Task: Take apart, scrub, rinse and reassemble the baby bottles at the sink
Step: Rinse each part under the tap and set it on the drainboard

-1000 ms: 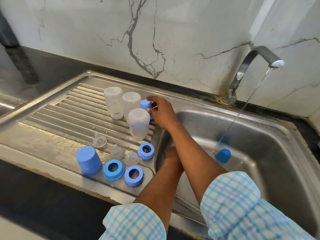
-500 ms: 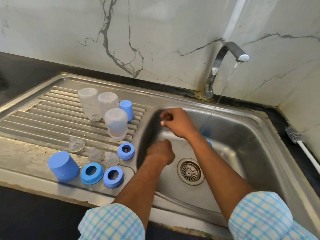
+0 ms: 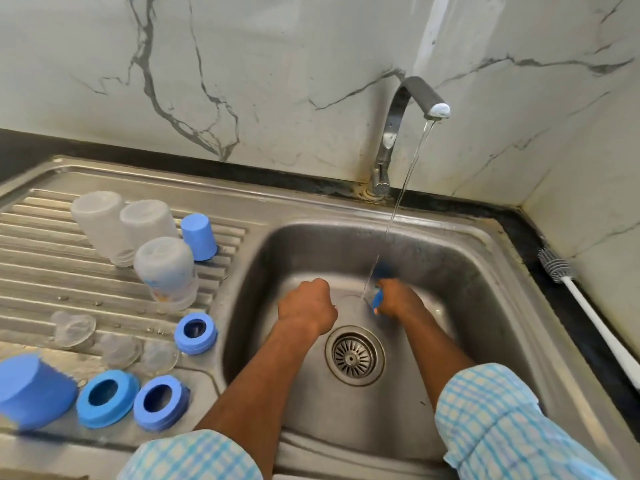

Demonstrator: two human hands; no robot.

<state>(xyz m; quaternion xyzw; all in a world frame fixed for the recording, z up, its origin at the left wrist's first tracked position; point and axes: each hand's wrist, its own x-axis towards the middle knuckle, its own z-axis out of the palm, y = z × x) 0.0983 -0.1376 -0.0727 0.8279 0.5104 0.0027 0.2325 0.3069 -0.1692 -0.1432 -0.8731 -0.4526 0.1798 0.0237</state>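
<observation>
My right hand [image 3: 398,301] grips a small blue cap [image 3: 377,298] in the sink basin [image 3: 467,306], right under the running water. My left hand [image 3: 306,306] hangs beside it as a fist with nothing visible in it. On the drainboard [image 3: 41,271] three clear bottle bodies [image 3: 166,271] stand upside down next to another blue cap [image 3: 199,237]. Nearer me lie three clear nipples [image 3: 119,349], three blue collar rings [image 3: 195,332] and a large blue cap [image 3: 33,389].
The tap [image 3: 405,109] at the back runs a thin stream into the basin. The drain strainer [image 3: 354,355] sits between my forearms. A white bottle brush [image 3: 588,323] lies on the dark counter at the right, against the marble wall.
My right hand left a blue cap on the drainboard, swung right into the basin and took hold of the blue cap lying there. My left hand moved with it toward the stream.
</observation>
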